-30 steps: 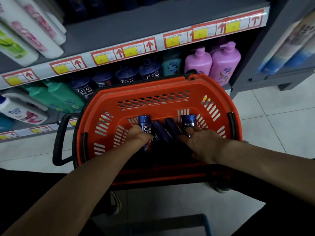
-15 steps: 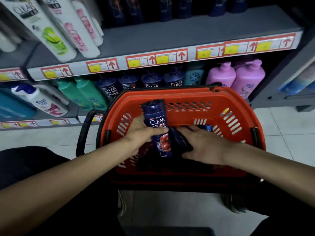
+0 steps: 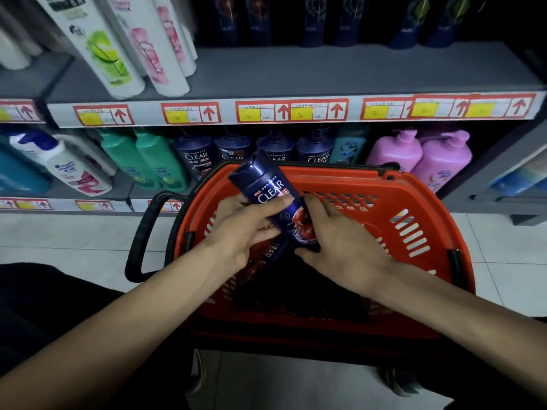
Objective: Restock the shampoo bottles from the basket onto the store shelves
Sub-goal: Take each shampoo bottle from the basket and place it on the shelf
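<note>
A dark blue CLEAR shampoo bottle (image 3: 266, 184) is raised, tilted cap-up, over the orange basket (image 3: 414, 196). My left hand (image 3: 242, 232) grips its middle from the left. My right hand (image 3: 340, 250) is at the bottle's lower end, index finger along its side and thumb beneath. Another dark CLEAR bottle (image 3: 273, 251) lies under them in the basket; the rest of the basket's inside is too dark to read. The middle shelf (image 3: 296, 72) has bare grey room in front. A row of matching CLEAR pump bottles (image 3: 195, 155) stands on the lower shelf behind the basket.
White bottles (image 3: 118, 48) lean at the middle shelf's left, with dark bottles (image 3: 325, 22) at its back. Green bottles (image 3: 142, 161) and pink pump bottles (image 3: 420, 155) flank the CLEAR row. The basket's black handle (image 3: 142, 238) juts left over the tiled floor (image 3: 74, 232).
My left hand has lifted the CLEAR bottle out of the basket and tilted it left. My right hand moved from the bottles in the basket up to this bottle's lower end. The view tilted up.
</note>
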{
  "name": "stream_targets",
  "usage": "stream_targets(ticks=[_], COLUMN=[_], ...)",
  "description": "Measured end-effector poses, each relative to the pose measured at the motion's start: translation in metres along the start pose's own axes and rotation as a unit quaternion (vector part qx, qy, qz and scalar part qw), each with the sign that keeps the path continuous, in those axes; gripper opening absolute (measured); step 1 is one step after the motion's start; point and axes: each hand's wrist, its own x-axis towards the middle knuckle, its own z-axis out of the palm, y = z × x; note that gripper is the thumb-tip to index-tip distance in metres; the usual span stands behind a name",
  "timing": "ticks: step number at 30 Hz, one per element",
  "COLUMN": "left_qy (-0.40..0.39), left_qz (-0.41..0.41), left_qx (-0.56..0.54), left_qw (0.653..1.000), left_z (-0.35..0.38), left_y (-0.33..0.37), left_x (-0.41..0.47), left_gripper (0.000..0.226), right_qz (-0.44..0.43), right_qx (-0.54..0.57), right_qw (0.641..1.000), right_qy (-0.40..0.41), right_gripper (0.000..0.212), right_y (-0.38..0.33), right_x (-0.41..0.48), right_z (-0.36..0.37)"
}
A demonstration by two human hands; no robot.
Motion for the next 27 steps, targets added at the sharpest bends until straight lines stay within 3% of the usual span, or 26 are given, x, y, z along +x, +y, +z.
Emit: stream_targets(ticks=[5, 10, 15, 18, 20, 24, 27], left_qy=[-0.013, -0.008, -0.023, -0.049, -0.052, -0.054, -0.046], left_qz=[0.014, -0.025, -0.064, -0.083, -0.081, -0.063, -0.042], left_qx=[0.016, -0.002, -0.026, -0.012, -0.006, -0.011, -0.003], left_qw=[1.000, 1.000, 0.997, 0.995, 0.995, 0.996, 0.998], left_z=[0.006, 0.009, 0.012, 0.009, 0.009, 0.011, 0.008], left_y=[0.001, 0.002, 0.009, 0.016, 0.020, 0.027, 0.030], left_x=[-0.001, 0.001, 0.000, 0.001, 0.003, 0.002, 0.003], left_gripper=[0.029, 0.037, 0.049, 0.061, 0.063, 0.058, 0.055], right_qz=[0.023, 0.069, 0.110, 0.157, 0.195, 0.242, 0.251], right_qx=[0.009, 0.002, 0.100, 0.210, 0.305, 0.539, 0.641], right_qw=[0.999, 0.997, 0.989, 0.965, 0.932, 0.807, 0.725], right_qy=[0.026, 0.022, 0.019, 0.012, 0.009, -0.018, -0.035], right_gripper=[0.079, 0.075, 0.063, 0.063, 0.056, 0.046, 0.041], right_y=[-0.005, -0.002, 0.006, 0.008, 0.005, 0.009, 0.010], right_x=[0.005, 0.013, 0.017, 0.018, 0.018, 0.021, 0.021], right_z=[-0.010, -0.010, -0.010, -0.011, -0.016, -0.015, -0.015])
